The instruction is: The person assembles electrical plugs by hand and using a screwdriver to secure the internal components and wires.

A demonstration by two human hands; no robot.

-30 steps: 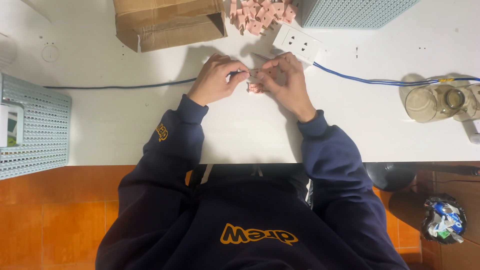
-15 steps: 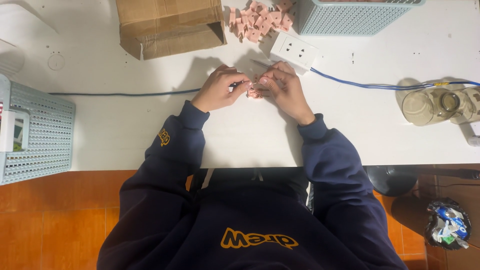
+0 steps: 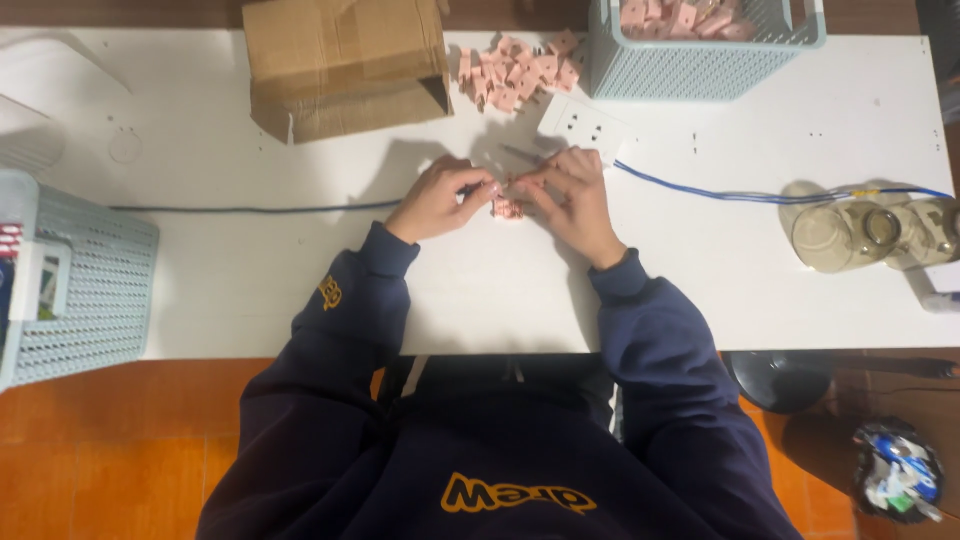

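One head-worn camera looks straight down, close above the white table (image 3: 250, 250).

A brown cardboard box (image 3: 345, 60) is seen at the far edge of the white table (image 3: 250, 260), tipped on its side with flaps open. A small package with red and white colours (image 3: 12, 270) is partly seen inside the pale blue basket (image 3: 95, 285) at the left edge. No signs or screens are shown.

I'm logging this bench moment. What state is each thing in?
left hand: pinched on the small pink part
right hand: gripping the same part
cardboard box: open, on its side
pink pieces: loose pile
blue basket: upright, holding pink pieces
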